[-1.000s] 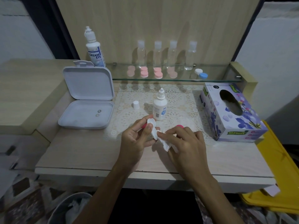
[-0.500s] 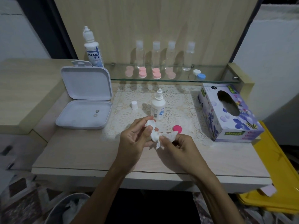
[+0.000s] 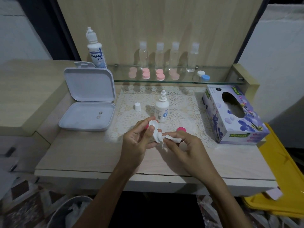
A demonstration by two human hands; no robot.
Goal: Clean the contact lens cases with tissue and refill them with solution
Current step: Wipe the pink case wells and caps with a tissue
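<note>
The white lens case (image 3: 154, 131) is up off the surface, pinched in the left hand (image 3: 139, 140), while the right hand (image 3: 184, 147) grips a crumpled tissue (image 3: 166, 139) pressed against it, so I'd say we're mid-wipe on this one. A pink cap (image 3: 181, 129) sits on the lace mat right behind. The small solution bottle (image 3: 162, 111) stands uncapped, so refilling looks still to come, and the pink cases (image 3: 153, 74) on the glass shelf look untouched.

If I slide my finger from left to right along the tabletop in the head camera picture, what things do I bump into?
Open white box → small white cap → small solution bottle → pink cap → tissue box.
</note>
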